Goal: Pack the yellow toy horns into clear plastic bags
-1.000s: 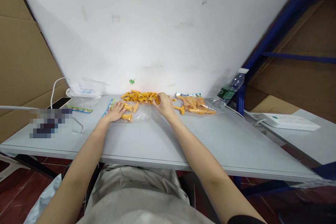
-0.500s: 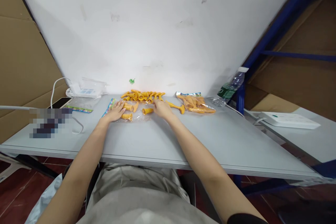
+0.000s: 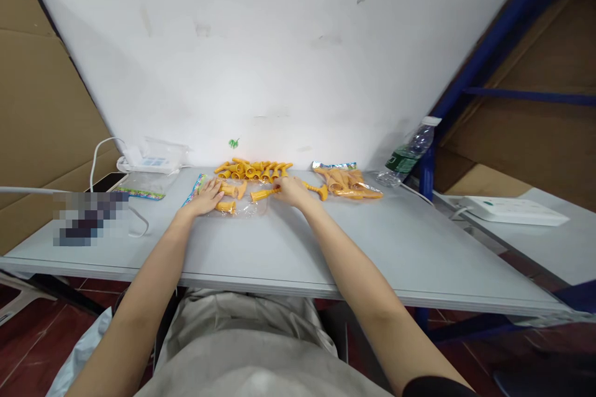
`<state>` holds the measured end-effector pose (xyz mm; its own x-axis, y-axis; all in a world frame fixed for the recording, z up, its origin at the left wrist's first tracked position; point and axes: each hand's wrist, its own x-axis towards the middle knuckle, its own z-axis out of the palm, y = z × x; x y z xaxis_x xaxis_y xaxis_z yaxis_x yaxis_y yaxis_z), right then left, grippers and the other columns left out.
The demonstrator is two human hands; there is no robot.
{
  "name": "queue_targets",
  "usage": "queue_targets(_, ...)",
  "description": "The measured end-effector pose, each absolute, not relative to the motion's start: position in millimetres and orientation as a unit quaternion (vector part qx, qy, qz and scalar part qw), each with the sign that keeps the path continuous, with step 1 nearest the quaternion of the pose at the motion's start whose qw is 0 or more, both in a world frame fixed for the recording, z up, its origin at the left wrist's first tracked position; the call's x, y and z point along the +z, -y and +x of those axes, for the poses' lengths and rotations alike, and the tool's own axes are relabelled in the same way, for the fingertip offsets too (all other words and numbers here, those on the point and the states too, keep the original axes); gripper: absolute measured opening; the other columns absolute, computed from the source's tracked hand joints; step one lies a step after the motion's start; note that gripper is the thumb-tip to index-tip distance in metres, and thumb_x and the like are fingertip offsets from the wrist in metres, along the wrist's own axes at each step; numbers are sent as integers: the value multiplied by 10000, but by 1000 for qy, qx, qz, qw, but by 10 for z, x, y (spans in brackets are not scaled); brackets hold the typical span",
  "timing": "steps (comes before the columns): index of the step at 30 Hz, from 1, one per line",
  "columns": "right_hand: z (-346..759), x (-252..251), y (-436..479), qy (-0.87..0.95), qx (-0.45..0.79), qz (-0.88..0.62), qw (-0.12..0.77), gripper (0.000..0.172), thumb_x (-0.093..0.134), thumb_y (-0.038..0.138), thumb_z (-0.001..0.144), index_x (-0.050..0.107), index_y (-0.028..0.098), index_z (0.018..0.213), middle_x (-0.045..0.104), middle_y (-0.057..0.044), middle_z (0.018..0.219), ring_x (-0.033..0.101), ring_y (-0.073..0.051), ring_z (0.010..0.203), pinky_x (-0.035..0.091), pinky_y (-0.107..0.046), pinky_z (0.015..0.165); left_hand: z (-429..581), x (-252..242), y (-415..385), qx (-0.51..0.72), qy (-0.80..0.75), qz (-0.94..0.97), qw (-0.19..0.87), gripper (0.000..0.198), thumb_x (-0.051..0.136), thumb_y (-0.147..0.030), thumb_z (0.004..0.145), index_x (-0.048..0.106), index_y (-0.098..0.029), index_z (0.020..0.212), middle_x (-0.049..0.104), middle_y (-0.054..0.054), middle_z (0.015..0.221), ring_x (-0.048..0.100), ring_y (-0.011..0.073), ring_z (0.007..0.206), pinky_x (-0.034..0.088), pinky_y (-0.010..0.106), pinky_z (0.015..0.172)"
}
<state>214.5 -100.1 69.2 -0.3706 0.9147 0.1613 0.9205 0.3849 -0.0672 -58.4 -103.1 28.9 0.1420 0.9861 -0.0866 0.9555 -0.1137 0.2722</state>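
My left hand [image 3: 205, 200] lies flat with fingers stretched out on a clear plastic bag [image 3: 249, 211] with a colourful printed header, pressing it to the table. Inside the bag, a few yellow plastic horn-shaped pieces [image 3: 228, 190] show beside the fingers. My right hand [image 3: 289, 192] is closed round the far end of another yellow horn-shaped piece [image 3: 261, 196], whose wide cup end points left over the bag. Just behind both hands sits a pile of similar yellow pieces [image 3: 251, 169]. To the right of my right hand lies a loose yellow piece [image 3: 322, 191] with a T-shaped end.
A filled bag of yellow pieces [image 3: 347, 185] lies at right, near a tilted plastic bottle [image 3: 412, 152]. Flat clear bags [image 3: 149, 185], a white power strip [image 3: 151, 164] and a phone [image 3: 106, 182] are at left. A white wall [image 3: 288, 62] stands behind the table.
My right hand has shifted slightly right and toward me, and more of the horn-shaped piece in it shows, now tilted. My left hand stays in place on the bag.
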Motion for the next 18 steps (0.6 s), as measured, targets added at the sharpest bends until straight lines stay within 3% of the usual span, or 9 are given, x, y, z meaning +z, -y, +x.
queue_targets(11, 1943, 771, 1177, 847, 12, -522, 99, 229, 588, 198, 725, 681, 205, 935, 700, -54, 953, 620, -211, 857, 382, -260, 662, -577, 291, 1037, 66, -651, 746, 123, 643, 144, -474, 910, 144, -200, 1492, -2, 26, 1547, -17, 226, 1420, 82, 479, 1131)
queue_targets(18, 1980, 673, 1082, 841, 98, -491, 206, 210, 624, 201, 702, 697, 190, 899, 708, -38, 937, 623, -203, 864, 422, -262, 712, -622, 158, 928, 140, -636, 745, 146, 639, 122, -518, 917, 215, -225, 1476, 74, 25, 1548, 37, 200, 1421, 108, 446, 1139)
